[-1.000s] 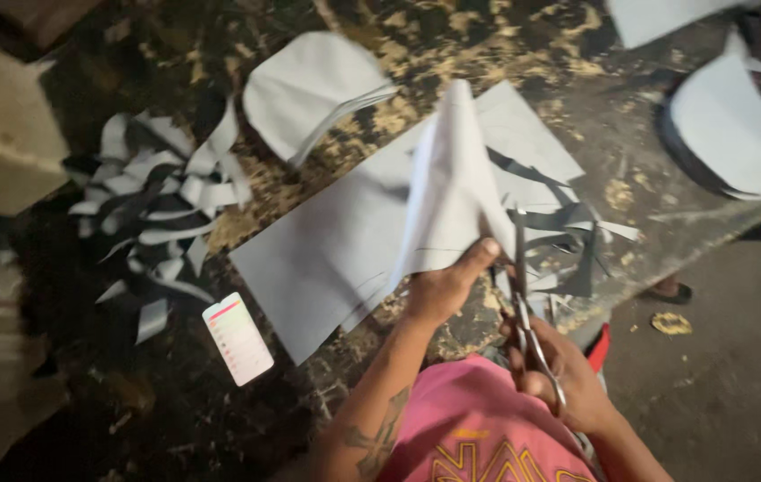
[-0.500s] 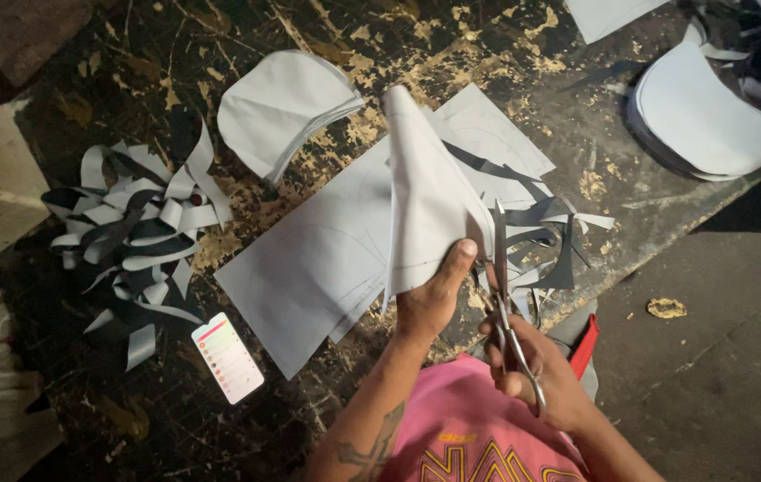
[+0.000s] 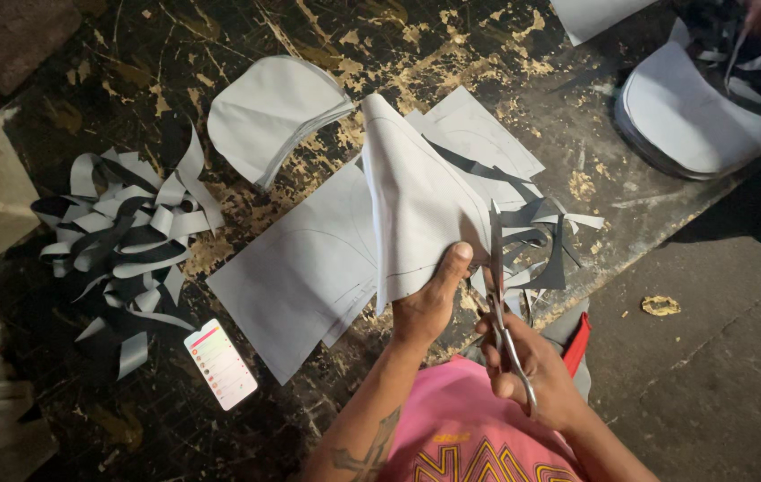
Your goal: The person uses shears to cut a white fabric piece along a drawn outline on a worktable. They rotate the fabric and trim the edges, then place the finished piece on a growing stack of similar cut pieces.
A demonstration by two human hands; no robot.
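Holding a grey sheet (image 3: 416, 210) lifted off the table (image 3: 452, 54), the left hand (image 3: 429, 303) pinches its lower edge, thumb on top and fingers curled shut beneath. The right hand (image 3: 532, 370) is closed through the handles of one pair of scissors (image 3: 498, 286), whose blades point up along the sheet's right edge and look nearly closed. The lifted sheet stands above a stack of flat grey sheets (image 3: 309, 268) lying on the table; how many are in it cannot be told. One pile of curved cut pieces (image 3: 269, 112) lies just beyond the stack. Two heaps of offcut strips show: a large one (image 3: 126, 241) at the left, a smaller one (image 3: 536, 228) just right of the scissors. One phone (image 3: 220, 363) lies face up near the stack's near corner. A second pile of curved pieces (image 3: 693, 112) sits at the far right edge.
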